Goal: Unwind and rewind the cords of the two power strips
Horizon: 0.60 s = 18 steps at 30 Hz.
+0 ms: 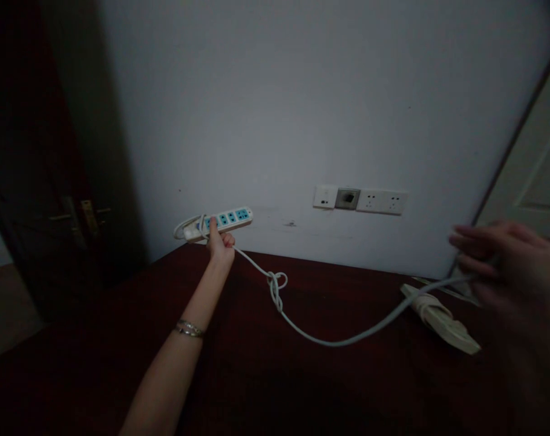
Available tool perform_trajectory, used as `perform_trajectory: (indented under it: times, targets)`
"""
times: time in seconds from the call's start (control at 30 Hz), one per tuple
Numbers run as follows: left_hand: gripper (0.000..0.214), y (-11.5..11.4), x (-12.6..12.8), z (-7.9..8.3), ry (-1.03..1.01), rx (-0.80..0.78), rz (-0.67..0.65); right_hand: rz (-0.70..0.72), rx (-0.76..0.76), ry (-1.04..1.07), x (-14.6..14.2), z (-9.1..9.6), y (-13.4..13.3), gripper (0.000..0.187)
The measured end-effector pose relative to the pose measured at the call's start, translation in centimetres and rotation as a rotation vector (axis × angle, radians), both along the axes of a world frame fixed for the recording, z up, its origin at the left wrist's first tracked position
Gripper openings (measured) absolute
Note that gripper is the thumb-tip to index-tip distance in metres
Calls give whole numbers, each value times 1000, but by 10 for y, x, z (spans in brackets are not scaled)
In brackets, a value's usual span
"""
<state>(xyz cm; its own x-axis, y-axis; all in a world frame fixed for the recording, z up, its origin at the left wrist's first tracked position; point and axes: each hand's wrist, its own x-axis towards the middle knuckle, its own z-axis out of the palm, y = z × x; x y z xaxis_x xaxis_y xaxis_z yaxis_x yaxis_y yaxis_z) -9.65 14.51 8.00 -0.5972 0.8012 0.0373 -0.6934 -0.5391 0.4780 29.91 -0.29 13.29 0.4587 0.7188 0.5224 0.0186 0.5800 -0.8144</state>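
Observation:
My left hand grips a white power strip with blue sockets, its thumb lying across the top. Some cord is looped around the strip's left end. From there the white cord runs right, sagging in the middle, with a loose knot not far from my left hand. At the far right, my right hand, blurred, is closed on the cord. Whether it also covers a plug I cannot see. Below and left of that hand, a second pale power strip wrapped in its own cord lies on the dark red tabletop.
Behind the table rises a pale wall carrying a row of wall sockets. A dark door with a brass handle stands at the left. At the right edge is a light panelled door.

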Motion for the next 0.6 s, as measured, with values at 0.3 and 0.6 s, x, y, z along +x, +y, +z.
perform_trajectory:
  times: [0.3, 0.6]
  targets:
    - [43, -60, 24, 41, -103, 195, -241, 417, -355, -218, -117, -46, 35, 27]
    - [47, -73, 37, 67, -181, 152, -381, 835, -509, 85, -174, -110, 39, 43]
